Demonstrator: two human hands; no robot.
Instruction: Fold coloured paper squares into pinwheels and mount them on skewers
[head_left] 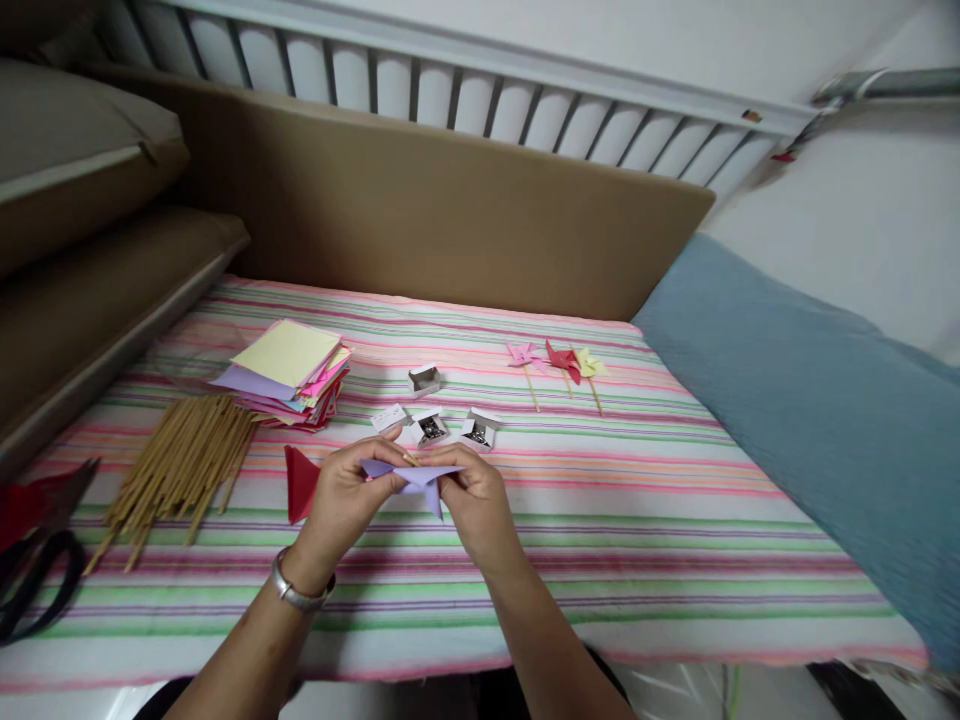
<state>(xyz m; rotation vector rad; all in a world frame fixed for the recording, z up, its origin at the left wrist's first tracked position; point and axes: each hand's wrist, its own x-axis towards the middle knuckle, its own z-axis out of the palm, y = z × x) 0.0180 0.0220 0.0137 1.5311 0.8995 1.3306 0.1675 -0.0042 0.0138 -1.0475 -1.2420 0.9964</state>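
My left hand and my right hand are both closed on a purple paper pinwheel, one at each side. Its folded blades stick out between my fingers, and one points down. A wooden stick tip shows behind the paper; the rest of the stick is hidden. Close to my left wrist lies a folded red paper. Just beyond my fingers stand a small white box and another white box, both open with small metal pins inside.
Left of my hands lie a bundle of wooden sticks, a stack of coloured paper squares and black-handled scissors. A third small box sits farther back. Pink, red and yellow pinwheels rest on the striped cloth.
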